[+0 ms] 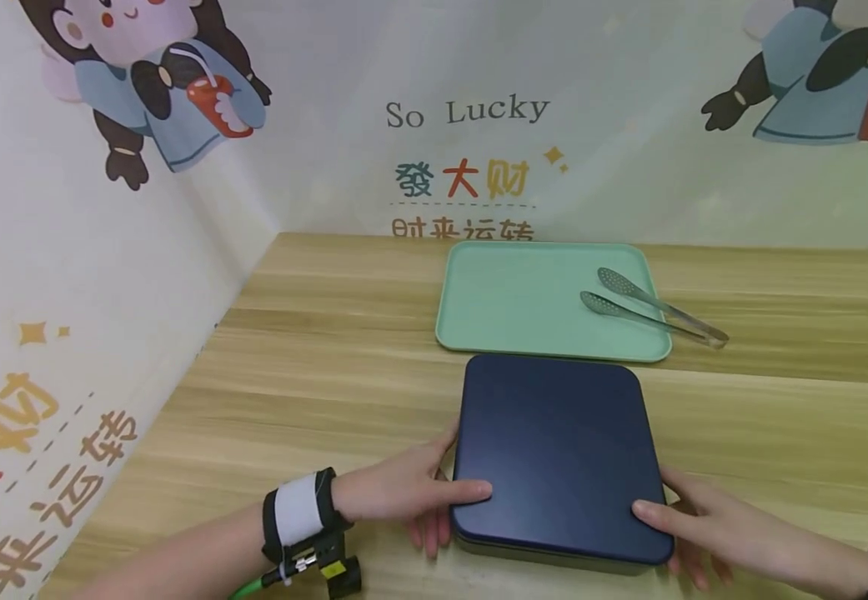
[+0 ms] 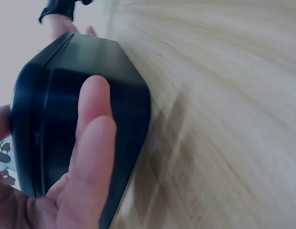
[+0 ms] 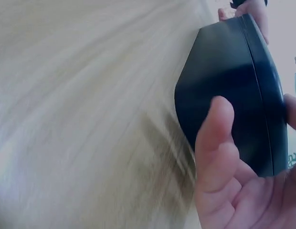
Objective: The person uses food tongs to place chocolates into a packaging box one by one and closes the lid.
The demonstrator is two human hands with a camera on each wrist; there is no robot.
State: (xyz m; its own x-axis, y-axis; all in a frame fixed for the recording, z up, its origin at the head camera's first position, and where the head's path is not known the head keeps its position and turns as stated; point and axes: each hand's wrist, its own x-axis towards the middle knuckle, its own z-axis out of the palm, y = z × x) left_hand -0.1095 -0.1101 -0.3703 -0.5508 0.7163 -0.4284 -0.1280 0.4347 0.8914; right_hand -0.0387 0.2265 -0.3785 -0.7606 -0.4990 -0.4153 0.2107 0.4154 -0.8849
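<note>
A dark blue rectangular box (image 1: pixel 557 454) with rounded corners and its lid on is between my two hands, close to the table's front. My left hand (image 1: pixel 403 487) grips its left side, thumb on top of the lid. On the right side my right hand (image 1: pixel 711 517) holds it the same way, thumb over the lid's edge. Along the box's side (image 2: pixel 124 90) the left wrist view shows my fingers and the lid seam. A similar seam crosses the box (image 3: pixel 229 71) in the right wrist view. What is inside the box is hidden.
Just behind the box lies a mint-green tray (image 1: pixel 524 300) on the wood-grain table (image 1: pixel 313 367). Metal tongs (image 1: pixel 659 308) rest across the tray's right edge, their handle end over the table. A printed curtain (image 1: pixel 328 167) stands along the back and left.
</note>
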